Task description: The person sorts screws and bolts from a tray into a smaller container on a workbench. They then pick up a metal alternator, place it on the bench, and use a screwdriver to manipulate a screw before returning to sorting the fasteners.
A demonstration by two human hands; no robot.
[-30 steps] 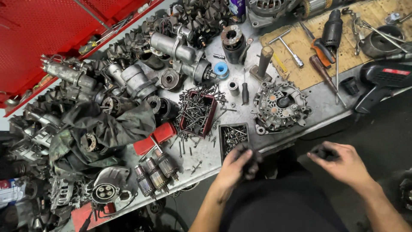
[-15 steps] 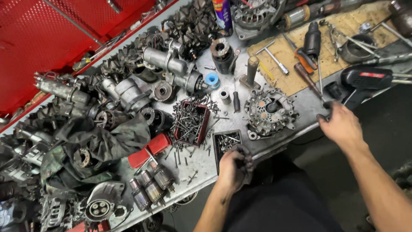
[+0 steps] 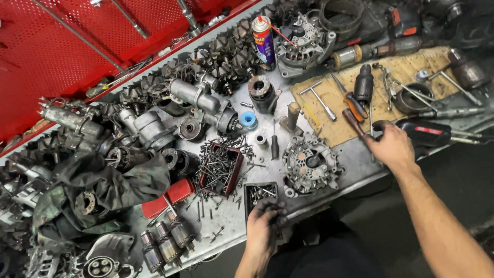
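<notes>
Resting at the bottom centre, the left hand (image 3: 266,220) curls grimy fingers over the near edge of the steel workbench (image 3: 355,159), just below a small black tray of screws (image 3: 261,193). Right of centre, the right hand (image 3: 392,145) closes on a wooden-handled tool (image 3: 353,121) beside the alternator housing (image 3: 310,163). Farther back, starter motors crowd toward the red pegboard (image 3: 46,56) at upper left.

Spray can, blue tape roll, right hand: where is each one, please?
Spray can (image 3: 264,37), head view, middle of the body.
Blue tape roll (image 3: 249,120), head view, its rim.
Right hand (image 3: 392,146), head view, its back.
</notes>
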